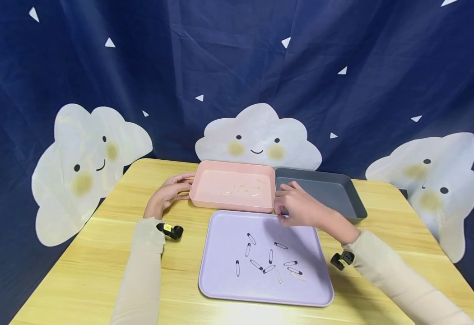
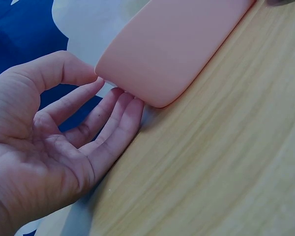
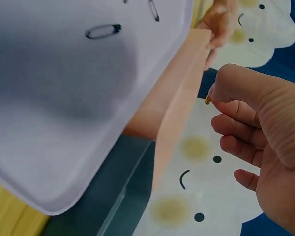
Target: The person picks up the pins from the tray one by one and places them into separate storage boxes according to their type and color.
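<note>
In the right wrist view, my right hand pinches a small gold-coloured safety pin, mostly hidden by thumb and forefinger. The head view places this hand over the far edge of the lilac tray, close to where the pink and dark trays meet. Several black safety pins and a few gold ones lie scattered on the lilac tray. The pink tray contains several gold safety pins. My left hand rests its fingertips against that tray's left side, fingers relaxed.
A dark grey tray stands right of the pink one, partly covered by my right hand. All three trays sit on a wooden table. Behind the table hangs a navy curtain with cloud prints.
</note>
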`<state>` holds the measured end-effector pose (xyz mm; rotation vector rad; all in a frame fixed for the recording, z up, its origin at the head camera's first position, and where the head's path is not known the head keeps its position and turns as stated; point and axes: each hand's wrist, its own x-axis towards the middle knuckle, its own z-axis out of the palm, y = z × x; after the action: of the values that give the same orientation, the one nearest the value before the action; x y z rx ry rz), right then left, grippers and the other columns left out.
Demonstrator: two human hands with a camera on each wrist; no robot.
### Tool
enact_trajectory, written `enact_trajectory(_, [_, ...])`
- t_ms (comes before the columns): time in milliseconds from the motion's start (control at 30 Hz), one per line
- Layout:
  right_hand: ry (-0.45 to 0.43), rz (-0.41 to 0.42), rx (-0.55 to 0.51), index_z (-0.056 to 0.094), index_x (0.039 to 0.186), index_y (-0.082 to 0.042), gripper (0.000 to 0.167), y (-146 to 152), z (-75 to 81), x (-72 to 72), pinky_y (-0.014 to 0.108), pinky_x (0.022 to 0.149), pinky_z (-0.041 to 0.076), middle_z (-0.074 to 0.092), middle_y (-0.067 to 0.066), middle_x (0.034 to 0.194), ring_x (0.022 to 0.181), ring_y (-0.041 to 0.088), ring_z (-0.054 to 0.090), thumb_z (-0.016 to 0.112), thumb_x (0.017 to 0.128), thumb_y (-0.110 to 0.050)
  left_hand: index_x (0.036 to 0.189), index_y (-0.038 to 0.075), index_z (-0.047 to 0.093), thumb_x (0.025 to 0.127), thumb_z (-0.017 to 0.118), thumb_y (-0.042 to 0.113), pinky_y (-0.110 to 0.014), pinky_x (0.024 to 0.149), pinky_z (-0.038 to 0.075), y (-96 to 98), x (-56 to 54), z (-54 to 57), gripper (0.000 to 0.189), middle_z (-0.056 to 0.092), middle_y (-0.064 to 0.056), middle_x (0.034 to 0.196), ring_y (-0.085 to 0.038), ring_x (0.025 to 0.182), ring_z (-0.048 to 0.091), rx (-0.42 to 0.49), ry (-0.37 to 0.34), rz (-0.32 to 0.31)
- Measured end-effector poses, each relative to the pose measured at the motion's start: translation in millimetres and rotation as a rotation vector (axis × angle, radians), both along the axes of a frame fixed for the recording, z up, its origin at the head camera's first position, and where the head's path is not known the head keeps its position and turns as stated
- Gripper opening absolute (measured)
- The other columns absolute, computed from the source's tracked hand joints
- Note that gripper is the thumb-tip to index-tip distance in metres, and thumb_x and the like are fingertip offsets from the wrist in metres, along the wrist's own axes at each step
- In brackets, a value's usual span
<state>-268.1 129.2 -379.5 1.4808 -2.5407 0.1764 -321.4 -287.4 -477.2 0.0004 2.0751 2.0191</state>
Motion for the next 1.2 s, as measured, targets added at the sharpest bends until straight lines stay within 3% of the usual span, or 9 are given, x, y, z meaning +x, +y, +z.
enact_trajectory(367, [0.008, -0.002, -0.076, 0.062, 0.066, -0.019, 0.023, -13.4, 10.8, -20.9, 0.038, 0.081, 0.033, 0.054, -0.008, 0.069, 0.077, 0.012, 0.042, 0.081, 0.068, -0.007, 0.155, 0.007, 0.042, 0.1, 0.059, 0.006, -0.026, 0.084, 0.057, -0.2, -1.9, -0.1, 0.057, 0.058, -0.009, 0.133, -0.01, 0.102, 0.065, 0.005, -0.009, 0.009])
enact_trajectory(867, [-0.071, -0.131, -0.079, 0.066, 0.071, -0.016, 0.014, -33.7, 24.7, -44.4, 0.038, 0.082, 0.031, 0.057, -0.003, 0.071, 0.079, 0.016, 0.043, 0.077, 0.072, -0.008, 0.155, 0.009, 0.043, 0.098, 0.06, 0.005, -0.026, 0.086, 0.058, -1.6, -2.9, -0.8, 0.059, 0.059, -0.005, 0.133, -0.009, 0.105, 0.066, 0.012, -0.013, 0.0])
enact_trajectory(1200, [-0.061, -0.167, -0.108, 0.065, 0.072, -0.013, 0.013, -39.8, 30.8, -68.1, 0.041, 0.084, 0.029, 0.056, 0.0, 0.071, 0.08, 0.02, 0.042, 0.076, 0.073, -0.006, 0.159, 0.009, 0.035, 0.102, 0.055, 0.005, -0.025, 0.088, 0.056, -3.1, -3.8, -0.8, 0.06, 0.041, -0.022, 0.155, -0.016, 0.117, 0.061, 0.006, -0.037, -0.016])
